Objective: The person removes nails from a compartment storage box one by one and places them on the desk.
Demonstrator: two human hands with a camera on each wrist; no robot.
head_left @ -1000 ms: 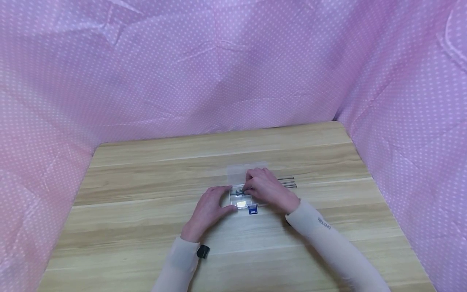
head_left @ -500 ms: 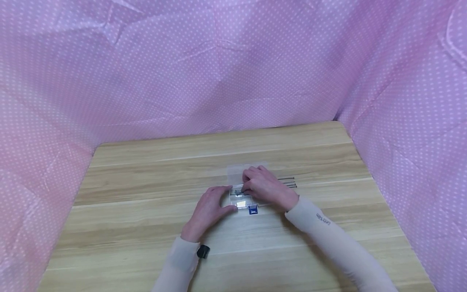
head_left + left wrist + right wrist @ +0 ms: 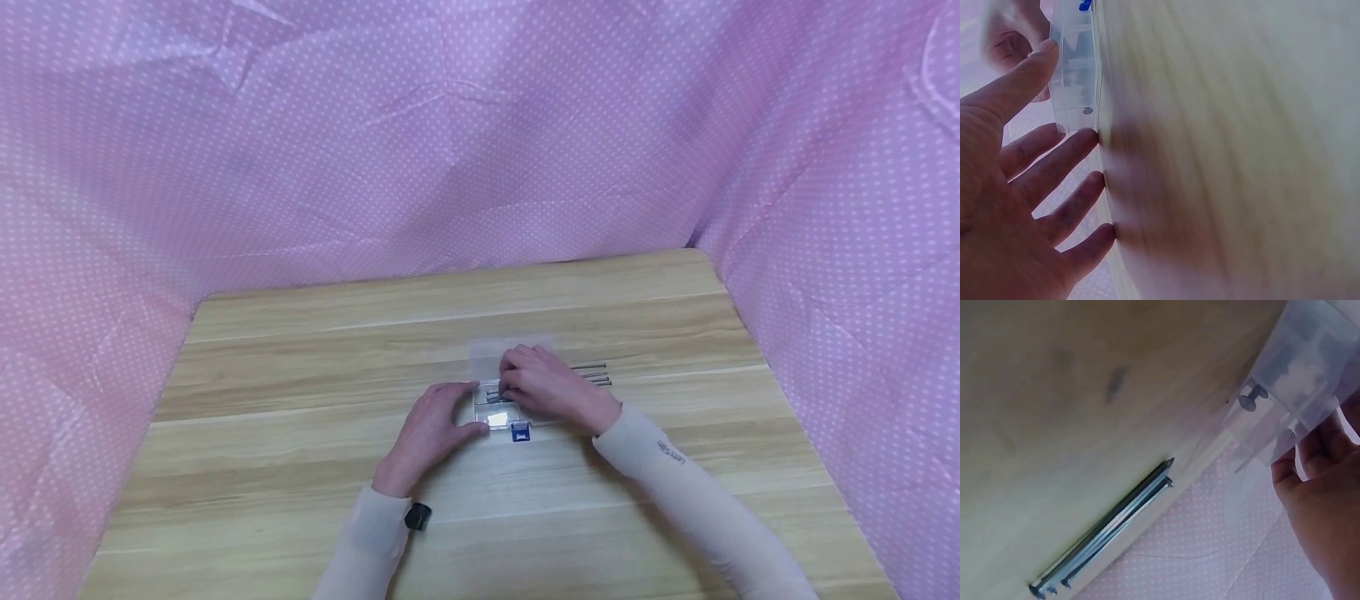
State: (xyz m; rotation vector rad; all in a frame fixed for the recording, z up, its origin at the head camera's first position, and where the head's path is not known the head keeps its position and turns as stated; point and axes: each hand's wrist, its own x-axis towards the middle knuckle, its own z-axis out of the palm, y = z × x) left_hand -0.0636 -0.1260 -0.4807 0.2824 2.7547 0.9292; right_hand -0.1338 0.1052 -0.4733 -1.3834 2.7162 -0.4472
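Note:
A clear plastic box (image 3: 497,419) with a blue latch (image 3: 521,432) lies on the table, its clear lid (image 3: 486,354) folded back. My left hand (image 3: 429,429) holds the box's left end between thumb and fingers; in the left wrist view, the thumb (image 3: 1041,59) presses the box wall. Several nails (image 3: 492,397) lie inside the box. Over its far compartment, my right hand (image 3: 543,382) has curled fingers and seems to pinch a nail, partly hidden by the hand. A nail head (image 3: 1249,402) shows through the box wall in the right wrist view.
Several long nails (image 3: 596,379) lie side by side on the wooden table (image 3: 300,467), right of the box; they also show in the right wrist view as a bundle of nails (image 3: 1107,528). Pink dotted cloth (image 3: 450,150) surrounds the table's back and sides.
My right hand makes small shifts over the box, and the nails beneath its fingers have changed position slightly. My left hand stays in place on the box.

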